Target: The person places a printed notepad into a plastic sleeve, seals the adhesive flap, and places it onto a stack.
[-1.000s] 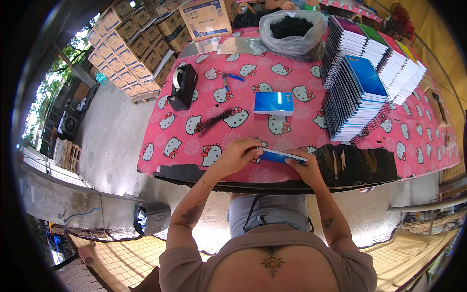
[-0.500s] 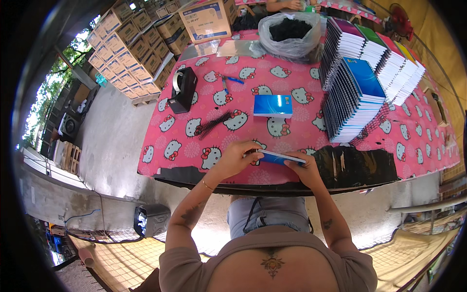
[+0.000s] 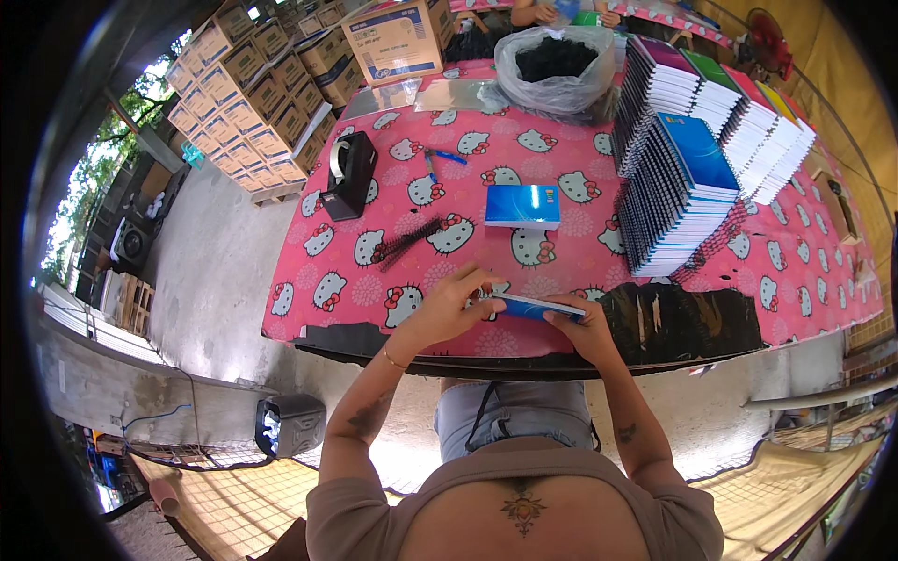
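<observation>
A blue-covered notebook [image 3: 533, 308] with white page edges is held tilted just above the table's near edge. My right hand [image 3: 582, 329] grips its right end, thumb on the cover side. At the left end, my left hand [image 3: 456, 307] has thumb and forefinger closed on the notebook's edge; any small part between those fingertips is hidden. Beyond my hands lies a stack of blue-covered sheets [image 3: 521, 206], with no coil showing. Several loose black spiral coils [image 3: 409, 243] rest to the left of it.
A black tape dispenser [image 3: 350, 175] and blue pens [image 3: 444, 157] sit on the pink patterned table cover [image 3: 440, 332]. Tall piles of coil-bound notebooks [image 3: 687, 196] stand at right. Behind are a plastic bag of black coils [image 3: 557, 61], a cardboard box [image 3: 397, 42] and a co-worker's hands [image 3: 543, 13].
My hands and the notebook are almost where they were, with the notebook tilted slightly differently. At the far side, the co-worker's hands have shifted.
</observation>
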Motion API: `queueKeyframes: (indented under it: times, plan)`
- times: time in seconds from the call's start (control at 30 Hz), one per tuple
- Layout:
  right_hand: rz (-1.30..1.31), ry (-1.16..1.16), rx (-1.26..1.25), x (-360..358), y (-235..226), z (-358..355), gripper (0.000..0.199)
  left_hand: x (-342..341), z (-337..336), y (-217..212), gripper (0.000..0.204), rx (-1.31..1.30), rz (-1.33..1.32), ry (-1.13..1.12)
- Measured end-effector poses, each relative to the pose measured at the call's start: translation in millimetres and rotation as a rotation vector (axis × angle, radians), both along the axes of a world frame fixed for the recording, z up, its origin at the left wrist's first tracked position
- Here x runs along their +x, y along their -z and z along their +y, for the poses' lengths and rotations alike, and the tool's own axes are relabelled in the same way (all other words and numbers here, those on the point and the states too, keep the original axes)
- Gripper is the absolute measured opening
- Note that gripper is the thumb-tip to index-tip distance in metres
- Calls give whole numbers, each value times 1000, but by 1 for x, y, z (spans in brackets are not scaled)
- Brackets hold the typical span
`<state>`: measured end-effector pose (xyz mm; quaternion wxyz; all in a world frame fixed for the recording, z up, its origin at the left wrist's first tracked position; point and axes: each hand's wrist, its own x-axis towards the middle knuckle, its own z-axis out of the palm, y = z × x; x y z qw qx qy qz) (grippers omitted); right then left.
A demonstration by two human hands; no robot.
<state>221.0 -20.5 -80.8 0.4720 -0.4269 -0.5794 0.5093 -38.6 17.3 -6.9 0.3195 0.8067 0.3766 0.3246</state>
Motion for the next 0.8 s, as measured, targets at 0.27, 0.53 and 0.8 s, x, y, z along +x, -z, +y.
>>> queueKeyframes:
  times: [0.27, 0.53, 0.8]
  plan:
    - [-24, 8, 57, 0, 2, 1, 23, 3, 2, 13, 20, 215, 130, -19]
    - [50, 75, -11, -14, -14, -10, 22, 14, -9, 18, 49, 453, 489, -227]
    - [134, 107, 3, -27, -8, -13, 25, 26, -39, 60, 88, 583, 522, -415]
